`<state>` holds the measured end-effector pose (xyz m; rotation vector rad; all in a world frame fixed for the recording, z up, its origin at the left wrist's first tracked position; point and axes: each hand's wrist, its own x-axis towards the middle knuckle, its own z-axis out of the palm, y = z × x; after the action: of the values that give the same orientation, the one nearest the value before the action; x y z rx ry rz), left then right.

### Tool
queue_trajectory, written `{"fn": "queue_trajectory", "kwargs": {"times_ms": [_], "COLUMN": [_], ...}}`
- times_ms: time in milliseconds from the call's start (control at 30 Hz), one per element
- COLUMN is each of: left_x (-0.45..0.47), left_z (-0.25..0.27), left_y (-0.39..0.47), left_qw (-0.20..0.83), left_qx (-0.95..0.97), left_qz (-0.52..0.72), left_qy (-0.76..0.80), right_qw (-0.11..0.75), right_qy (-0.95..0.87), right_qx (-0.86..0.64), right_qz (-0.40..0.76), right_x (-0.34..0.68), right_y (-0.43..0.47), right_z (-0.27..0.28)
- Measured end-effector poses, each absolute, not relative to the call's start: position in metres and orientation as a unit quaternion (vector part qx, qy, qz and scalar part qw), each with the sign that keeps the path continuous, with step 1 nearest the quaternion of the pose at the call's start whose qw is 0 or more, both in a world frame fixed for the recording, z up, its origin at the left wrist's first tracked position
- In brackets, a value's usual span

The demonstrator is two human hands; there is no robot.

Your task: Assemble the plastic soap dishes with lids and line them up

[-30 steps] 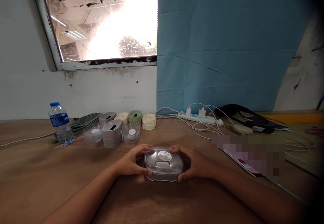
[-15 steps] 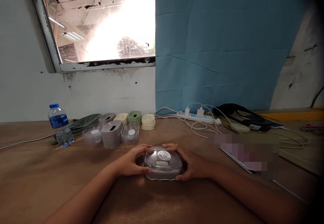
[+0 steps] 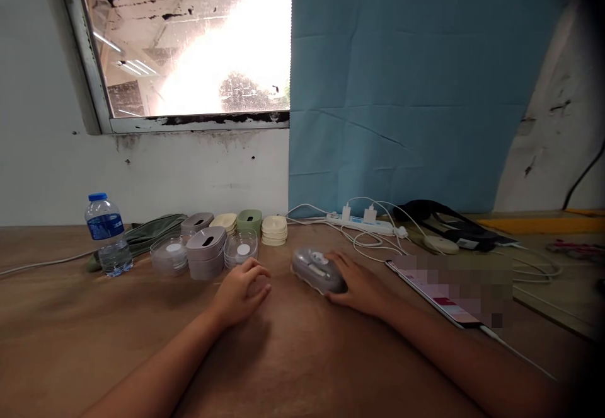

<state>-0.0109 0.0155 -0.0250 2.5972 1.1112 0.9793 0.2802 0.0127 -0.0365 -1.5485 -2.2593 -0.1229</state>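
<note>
A small lidded box (image 3: pixel 317 272) with a clear grey lid and a round white sticker is tilted askew over the table, a little blurred. My right hand (image 3: pixel 355 284) grips it by its right side, thumb at the near edge and fingers at the far one. Left of the box, my left hand (image 3: pixel 242 292) is empty, its fingers curved and apart from the thumb. Just beyond that hand stand stacked clear lids (image 3: pixel 241 251) and grey-mauve box parts (image 3: pixel 207 255).
At the back are cream pieces (image 3: pixel 274 231), a green box part (image 3: pixel 249 220) and a water bottle (image 3: pixel 108 238). A power strip (image 3: pixel 363 224) with loose cables lies behind my right hand. A tablet-like device (image 3: pixel 437 295) is on the right.
My left hand has let go of the box and drawn left. My right hand has moved the box slightly away from me and turned it askew.
</note>
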Motion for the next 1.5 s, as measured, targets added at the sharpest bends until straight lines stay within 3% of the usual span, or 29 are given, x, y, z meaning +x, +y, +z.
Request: {"fn": "queue_trajectory", "kwargs": {"times_ms": [233,567,733,900,1067,1300,1500], "left_x": [-0.011,-0.013,-0.015,-0.032,-0.058,-0.082,-0.088], "left_z": [-0.03,-0.026,-0.026,-0.015,-0.014,-0.025,-0.027], "left_y": [0.021,0.021,0.023,0.027,0.045,0.065,0.069], "left_qw": [0.077,0.053,0.014,-0.141,-0.241,-0.196,-0.176], "left_qx": [0.788,0.772,0.779,0.768,0.66,0.656,0.686], "left_qz": [0.364,0.378,0.382,0.402,0.424,0.357,0.335], "left_qy": [0.49,0.508,0.497,0.478,0.572,0.636,0.621], "right_qw": [0.153,0.174,0.199,0.222,0.234,0.293,0.304], "right_qy": [-0.69,-0.648,-0.715,-0.802,-0.815,-0.804,-0.843], "right_qx": [-0.689,-0.726,-0.651,-0.536,-0.517,-0.51,-0.44], "right_qz": [-0.159,-0.154,-0.161,-0.142,-0.117,-0.081,-0.059], "right_x": [0.29,0.295,0.257,0.199,0.174,0.191,0.235], "right_y": [0.083,0.161,0.177,0.186,0.189,0.184,0.111], "right_z": [-0.048,-0.045,-0.022,-0.01,-0.021,0.001,0.021]}}
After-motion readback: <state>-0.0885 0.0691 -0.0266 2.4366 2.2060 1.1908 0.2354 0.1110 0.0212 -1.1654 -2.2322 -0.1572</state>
